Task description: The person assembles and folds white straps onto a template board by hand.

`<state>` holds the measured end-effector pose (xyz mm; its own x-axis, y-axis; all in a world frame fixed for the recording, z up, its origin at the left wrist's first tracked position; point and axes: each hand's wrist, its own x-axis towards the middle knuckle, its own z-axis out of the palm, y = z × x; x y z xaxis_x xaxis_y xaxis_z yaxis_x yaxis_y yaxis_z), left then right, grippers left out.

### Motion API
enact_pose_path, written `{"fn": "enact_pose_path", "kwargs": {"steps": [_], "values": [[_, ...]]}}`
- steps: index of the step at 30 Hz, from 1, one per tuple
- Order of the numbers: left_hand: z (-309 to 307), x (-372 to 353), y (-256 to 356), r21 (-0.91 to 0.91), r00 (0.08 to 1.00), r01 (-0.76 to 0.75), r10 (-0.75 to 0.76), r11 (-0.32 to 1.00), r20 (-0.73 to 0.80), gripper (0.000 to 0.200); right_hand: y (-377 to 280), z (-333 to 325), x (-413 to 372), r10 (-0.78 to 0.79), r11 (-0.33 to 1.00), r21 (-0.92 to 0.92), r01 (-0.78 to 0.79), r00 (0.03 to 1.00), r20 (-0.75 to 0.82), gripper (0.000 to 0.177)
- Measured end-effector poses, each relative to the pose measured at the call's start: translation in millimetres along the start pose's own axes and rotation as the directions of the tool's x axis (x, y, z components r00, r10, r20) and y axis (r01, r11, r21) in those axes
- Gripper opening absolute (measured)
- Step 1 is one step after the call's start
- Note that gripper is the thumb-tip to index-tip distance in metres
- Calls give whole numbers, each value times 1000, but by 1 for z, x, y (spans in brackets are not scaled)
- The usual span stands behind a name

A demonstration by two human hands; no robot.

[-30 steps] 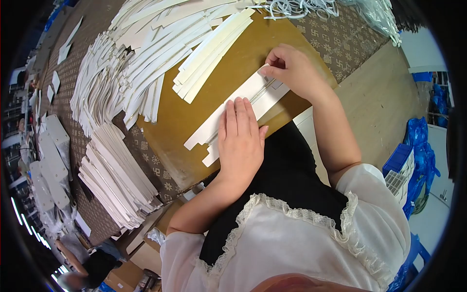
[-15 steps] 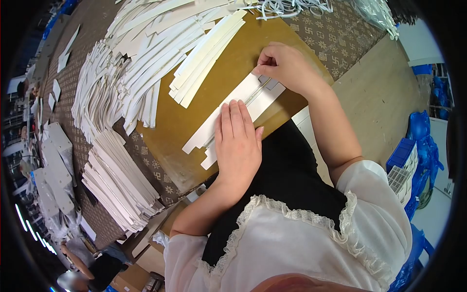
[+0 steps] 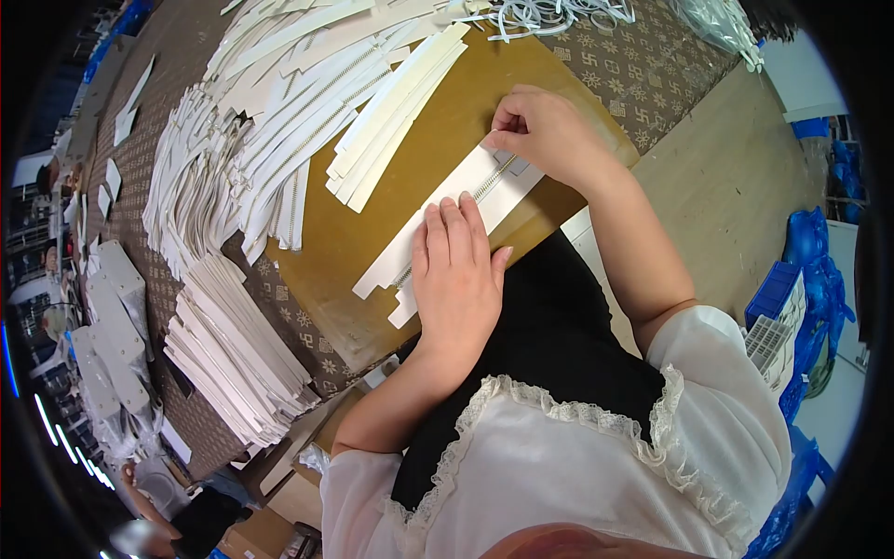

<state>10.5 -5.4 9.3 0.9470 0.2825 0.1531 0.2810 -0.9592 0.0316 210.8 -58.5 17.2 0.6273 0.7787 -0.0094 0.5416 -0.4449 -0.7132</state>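
A white strip with a metal zipper [image 3: 503, 200] down its middle lies diagonally on the brown board [image 3: 326, 279]. My left hand [image 3: 456, 279] lies flat across its lower left part, fingers stretched out. At the strip's upper right end, my right hand [image 3: 535, 130] has thumb and index finger pinched at the corner; what is between the fingertips is too small to make out. Several cream strips [image 3: 396, 116] lie fanned on the board above the zipper piece. Beside them, white zipper strips [image 3: 298, 140] are spread in a loose heap.
A stack of white strips [image 3: 237, 349] sits left of the board on the patterned cloth [image 3: 624, 61]. White cords [image 3: 549, 14] lie at the top. A blue bin [image 3: 771, 293] stands at right. At lower left, a person [image 3: 186, 522] is partly visible.
The whole view has shifted slightly. Both hands keep nearly the same places on the zipper piece.
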Motion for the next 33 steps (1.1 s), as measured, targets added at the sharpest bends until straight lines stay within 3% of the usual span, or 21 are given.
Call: {"fn": "enact_pose_path", "kwargs": {"steps": [4, 7, 10, 13, 18, 21, 24, 26, 29, 30, 33], "values": [[-3, 8, 7, -21, 998, 49, -48, 999, 42, 64, -2, 1, -1, 3, 1000, -9, -3, 1000, -10, 18], [-3, 22, 13, -151, 996, 85, -81, 985, 36, 67, -2, 1, -1, -6, 1000, -29, 6, 1000, -17, 18], [15, 36, 19, -79, 999, 4, -8, 997, -51, 67, -1, 1, 0, -26, 998, -62, 24, 999, -25, 17], [21, 37, 21, -44, 996, -40, 36, 998, -86, 67, 3, -2, 0, 64, 988, 145, -56, 996, -56, 16], [17, 38, 19, -64, 997, -43, 38, 997, -72, 66, 7, -8, -22, 111, 919, 395, -13, 968, -225, 24], [17, 37, 17, -70, 998, -44, 40, 997, -51, 66, 7, -1, -50, -294, 951, 60, 303, 948, -124, 35], [20, 33, 16, -70, 999, -44, 42, 997, -26, 66, 8, 10, -58, -356, 934, -52, 353, 934, -44, 40], [22, 27, 14, -188, 999, -24, 18, 982, -37, 66, 3, 11, -62, -410, 907, -96, 410, 912, 18, 43], [16, 8, 6, -218, 995, 63, -77, 974, -57, 67, -8, 11, -61, -287, 920, -256, 297, 955, 78, 46], [13, -2, 5, -221, 993, 93, -107, 971, -54, 67, -12, 15, -62, -350, 901, -238, 363, 932, 98, 46], [-1, -40, -10, -195, 973, 205, -221, 959, -64, 67, -14, 31, -70, -346, 845, -428, 321, 938, 20, 49]]}}
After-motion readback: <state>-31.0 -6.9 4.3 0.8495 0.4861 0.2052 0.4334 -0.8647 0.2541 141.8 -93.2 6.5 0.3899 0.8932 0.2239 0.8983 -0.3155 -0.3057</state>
